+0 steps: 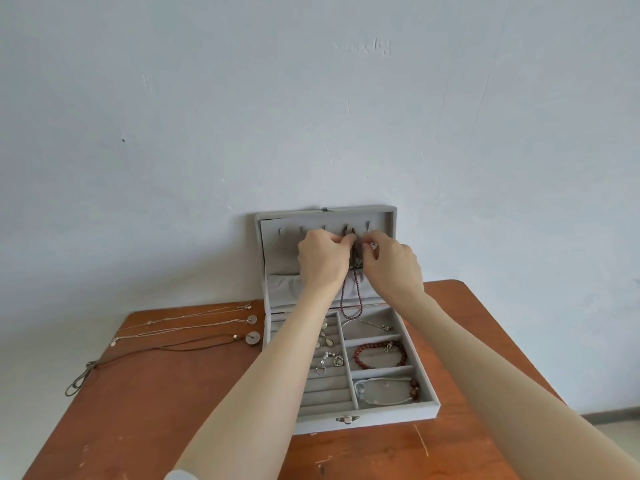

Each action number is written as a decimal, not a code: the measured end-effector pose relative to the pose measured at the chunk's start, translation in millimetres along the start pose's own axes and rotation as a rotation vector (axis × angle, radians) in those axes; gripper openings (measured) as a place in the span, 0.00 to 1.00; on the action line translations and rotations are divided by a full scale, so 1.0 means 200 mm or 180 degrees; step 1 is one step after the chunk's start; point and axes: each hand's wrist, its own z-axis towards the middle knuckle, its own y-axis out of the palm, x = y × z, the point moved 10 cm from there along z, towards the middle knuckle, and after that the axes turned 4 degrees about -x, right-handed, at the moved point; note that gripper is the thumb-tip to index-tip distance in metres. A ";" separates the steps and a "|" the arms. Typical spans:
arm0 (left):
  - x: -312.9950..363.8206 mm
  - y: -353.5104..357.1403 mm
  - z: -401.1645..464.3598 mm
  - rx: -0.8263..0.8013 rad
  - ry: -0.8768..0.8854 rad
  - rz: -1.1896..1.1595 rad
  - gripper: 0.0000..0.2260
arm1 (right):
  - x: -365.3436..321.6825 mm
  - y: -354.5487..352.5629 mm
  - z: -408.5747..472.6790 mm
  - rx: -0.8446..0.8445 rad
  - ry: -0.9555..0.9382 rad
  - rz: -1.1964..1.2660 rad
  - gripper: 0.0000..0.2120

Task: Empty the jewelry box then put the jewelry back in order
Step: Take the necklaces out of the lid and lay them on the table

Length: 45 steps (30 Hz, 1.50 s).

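Beaded necklace [350,299] hangs pinched between left hand [323,258] and right hand [393,263].

Grey velvet jewelry box [349,424] open on the table, lid [277,251] upright against the wall, a row of hooks along the lid's top. Dark red beaded necklace [349,299] hangs from a hook right of centre, its loop drooping to the tray's back edge. Right-hand compartments: silver bangle [367,323] at the back, red bead bracelet [379,355] in the middle, pale cord bracelet [388,391] in front. Small silver pieces [327,358] sit in the ring slots. Four long necklaces [187,327] lie stretched out left of the box.
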 end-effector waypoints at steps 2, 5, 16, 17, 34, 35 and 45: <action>0.01 0.00 0.00 0.0073 -0.0026 -0.0081 0.15 | 0.01 0.01 -0.01 -0.0013 -0.0073 0.0090 0.10; 0.05 -0.02 -0.01 0.0173 0.0173 -0.0086 0.14 | 0.03 0.02 0.01 -0.0075 -0.0014 0.0220 0.10; 0.54 -0.19 -0.05 -0.0652 0.1255 -0.0514 0.06 | 0.03 -0.01 -0.02 -0.0755 0.0374 0.2507 0.11; 0.54 -0.21 -0.06 -0.0818 0.1181 -0.0759 0.06 | 0.02 -0.02 -0.03 -0.0823 0.0362 0.2672 0.12; 0.12 -0.82 -0.51 -0.0824 0.0738 -0.0966 0.09 | -0.64 0.16 -0.54 -0.2045 -0.0200 0.3181 0.08; 0.09 -0.86 -0.53 -0.0825 0.0726 -0.0894 0.08 | -0.69 0.19 -0.57 -0.2190 -0.0203 0.3275 0.07; -0.38 -1.28 -0.55 0.0085 -0.0321 -0.2166 0.06 | -0.87 0.48 -0.82 -0.2937 -0.0095 0.3106 0.08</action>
